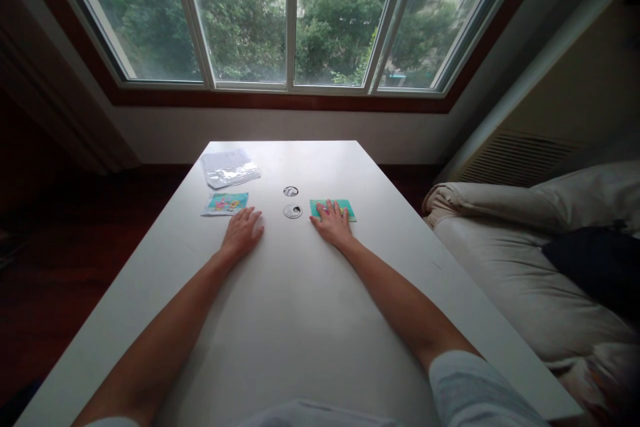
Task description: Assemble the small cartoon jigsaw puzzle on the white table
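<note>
My left hand (pixel 242 233) rests flat on the white table (pixel 300 293), its fingertips by the lower right corner of a colourful printed card or sheet (pixel 225 203) with a pale margin. Whether they touch it I cannot tell. My right hand (pixel 333 223) lies with fingers spread on a green printed card or packet (pixel 345 207), covering much of its picture. Two small round discs (pixel 293 211), silvery with dark marks, are between the hands, one behind the other. A clear plastic bag (pixel 230 168) lies beyond the left card, with something whitish in it.
A wide window (pixel 290 27) with trees outside is behind the far table edge. To the right stands a cream sofa (pixel 500 260) with a dark cloth (pixel 595 267) on it. Dark red wooden floor (pixel 75 267) shows on the left, near a curtain (pixel 65 100).
</note>
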A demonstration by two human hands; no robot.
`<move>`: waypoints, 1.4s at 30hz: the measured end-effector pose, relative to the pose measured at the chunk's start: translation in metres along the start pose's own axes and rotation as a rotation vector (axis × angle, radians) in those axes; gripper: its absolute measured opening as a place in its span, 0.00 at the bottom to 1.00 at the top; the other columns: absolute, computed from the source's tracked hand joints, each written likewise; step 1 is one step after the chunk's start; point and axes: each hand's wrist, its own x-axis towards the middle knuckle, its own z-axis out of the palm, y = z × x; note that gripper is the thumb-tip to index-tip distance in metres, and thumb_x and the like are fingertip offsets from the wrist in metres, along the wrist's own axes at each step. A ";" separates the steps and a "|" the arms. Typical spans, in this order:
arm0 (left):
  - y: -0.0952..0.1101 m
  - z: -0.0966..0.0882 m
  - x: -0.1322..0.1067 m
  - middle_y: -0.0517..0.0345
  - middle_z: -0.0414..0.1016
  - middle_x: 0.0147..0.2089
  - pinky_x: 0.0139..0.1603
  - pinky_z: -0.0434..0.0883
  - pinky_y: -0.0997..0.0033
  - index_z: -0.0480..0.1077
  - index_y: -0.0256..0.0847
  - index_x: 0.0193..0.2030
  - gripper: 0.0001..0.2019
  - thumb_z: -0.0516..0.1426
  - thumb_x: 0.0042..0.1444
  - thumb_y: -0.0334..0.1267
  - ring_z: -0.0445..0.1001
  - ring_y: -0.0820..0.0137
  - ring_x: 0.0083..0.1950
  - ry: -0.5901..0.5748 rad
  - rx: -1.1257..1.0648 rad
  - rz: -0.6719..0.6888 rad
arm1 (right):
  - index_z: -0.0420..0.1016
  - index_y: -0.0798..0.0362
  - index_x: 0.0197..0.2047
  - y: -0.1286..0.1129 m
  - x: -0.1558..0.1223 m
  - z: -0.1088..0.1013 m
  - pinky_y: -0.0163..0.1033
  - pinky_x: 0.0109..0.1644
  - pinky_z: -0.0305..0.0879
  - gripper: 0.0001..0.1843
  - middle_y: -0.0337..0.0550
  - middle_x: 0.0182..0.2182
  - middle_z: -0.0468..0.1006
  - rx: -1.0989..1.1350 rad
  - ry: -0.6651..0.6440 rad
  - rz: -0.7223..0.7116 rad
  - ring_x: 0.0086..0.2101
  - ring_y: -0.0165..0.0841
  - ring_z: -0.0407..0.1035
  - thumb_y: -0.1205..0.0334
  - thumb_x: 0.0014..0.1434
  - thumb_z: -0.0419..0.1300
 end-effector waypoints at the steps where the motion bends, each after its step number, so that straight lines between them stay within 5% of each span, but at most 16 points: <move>1: 0.003 0.001 0.001 0.47 0.61 0.72 0.74 0.55 0.47 0.66 0.45 0.66 0.24 0.52 0.65 0.47 0.57 0.54 0.73 -0.013 -0.010 0.028 | 0.50 0.43 0.76 -0.001 0.000 0.000 0.64 0.73 0.30 0.37 0.50 0.75 0.42 -0.007 0.013 -0.012 0.73 0.47 0.35 0.36 0.70 0.40; 10: 0.001 -0.002 0.007 0.47 0.63 0.70 0.73 0.57 0.49 0.66 0.45 0.66 0.23 0.51 0.66 0.46 0.61 0.57 0.71 -0.040 -0.035 0.097 | 0.70 0.51 0.63 -0.010 -0.010 -0.008 0.49 0.71 0.45 0.27 0.52 0.66 0.64 -0.023 0.195 -0.129 0.65 0.42 0.55 0.45 0.71 0.46; 21: 0.004 -0.009 0.002 0.47 0.61 0.72 0.75 0.55 0.49 0.65 0.45 0.67 0.25 0.51 0.66 0.49 0.58 0.57 0.73 -0.114 -0.051 0.168 | 0.62 0.51 0.70 -0.003 0.000 -0.011 0.54 0.75 0.37 0.31 0.51 0.71 0.55 -0.034 0.124 -0.082 0.71 0.43 0.45 0.45 0.71 0.46; 24: 0.011 -0.006 -0.002 0.47 0.57 0.75 0.75 0.52 0.45 0.62 0.47 0.70 0.28 0.51 0.66 0.53 0.54 0.55 0.75 -0.145 -0.054 0.182 | 0.61 0.50 0.71 -0.014 -0.014 -0.012 0.52 0.76 0.37 0.30 0.49 0.72 0.54 -0.044 0.186 -0.249 0.72 0.42 0.44 0.47 0.72 0.46; 28: 0.027 -0.001 -0.009 0.50 0.48 0.78 0.76 0.47 0.42 0.53 0.51 0.75 0.34 0.49 0.65 0.60 0.46 0.52 0.78 -0.217 -0.055 0.219 | 0.65 0.48 0.68 -0.036 -0.036 -0.006 0.46 0.74 0.45 0.29 0.47 0.70 0.58 -0.003 0.103 -0.493 0.70 0.38 0.50 0.44 0.72 0.45; 33: 0.037 -0.002 -0.012 0.52 0.43 0.79 0.77 0.44 0.42 0.50 0.52 0.76 0.36 0.46 0.65 0.64 0.42 0.53 0.79 -0.259 -0.044 0.234 | 0.63 0.47 0.70 -0.044 -0.040 -0.005 0.48 0.74 0.45 0.30 0.47 0.71 0.57 0.013 0.079 -0.424 0.70 0.40 0.49 0.43 0.71 0.46; 42: 0.038 -0.003 -0.009 0.54 0.46 0.79 0.77 0.46 0.44 0.53 0.54 0.75 0.34 0.49 0.66 0.61 0.45 0.54 0.79 -0.249 -0.059 0.227 | 0.63 0.46 0.69 -0.023 -0.026 -0.004 0.51 0.74 0.42 0.30 0.47 0.71 0.56 0.007 0.092 -0.233 0.69 0.41 0.50 0.43 0.71 0.47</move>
